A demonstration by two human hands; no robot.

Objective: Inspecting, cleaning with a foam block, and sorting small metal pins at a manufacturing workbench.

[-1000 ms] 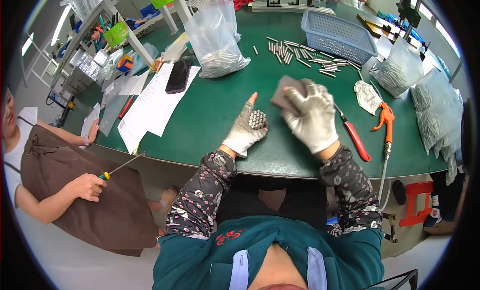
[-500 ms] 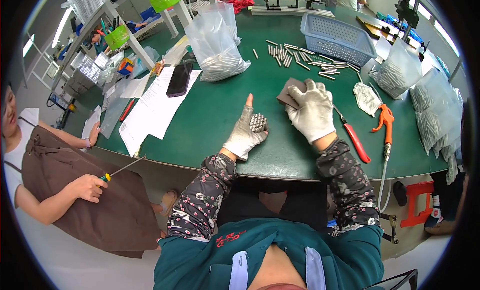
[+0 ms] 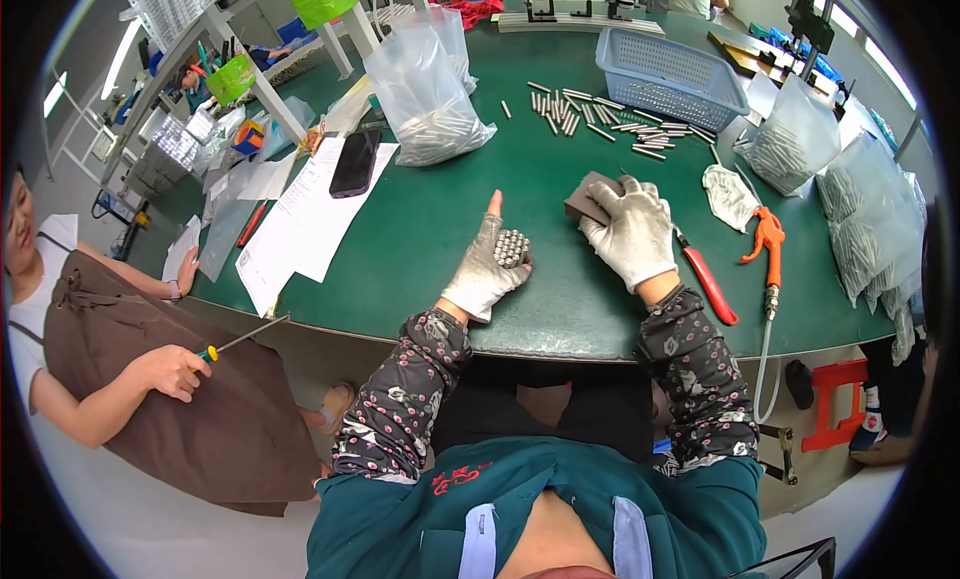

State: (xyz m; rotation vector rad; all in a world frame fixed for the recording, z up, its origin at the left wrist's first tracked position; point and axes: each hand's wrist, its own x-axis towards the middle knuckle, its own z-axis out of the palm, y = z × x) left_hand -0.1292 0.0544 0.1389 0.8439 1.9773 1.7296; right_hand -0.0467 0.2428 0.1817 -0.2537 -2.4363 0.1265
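Pins [image 3: 601, 133] lie front-left of the basket [image 3: 660, 89].

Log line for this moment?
left hand: holding bundled metal pins | right hand: gripping brown block | loose pins: on green table, beside blue basket

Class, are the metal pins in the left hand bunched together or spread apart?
Bunched: the metal pins show their round ends in one tight cluster, gripped by the gloved left hand.

In front of you, a green bench [image 3: 555, 314] is spreading wide. Past its far-left corner, a white rack [image 3: 272, 104] is standing and a light tube [image 3: 121, 57] is shining; past its far-right corner, windows [image 3: 888, 71] are glowing. Below its near edge, pale floor [image 3: 120, 519] is showing, with a red stool [image 3: 838, 376] standing near the right corner.
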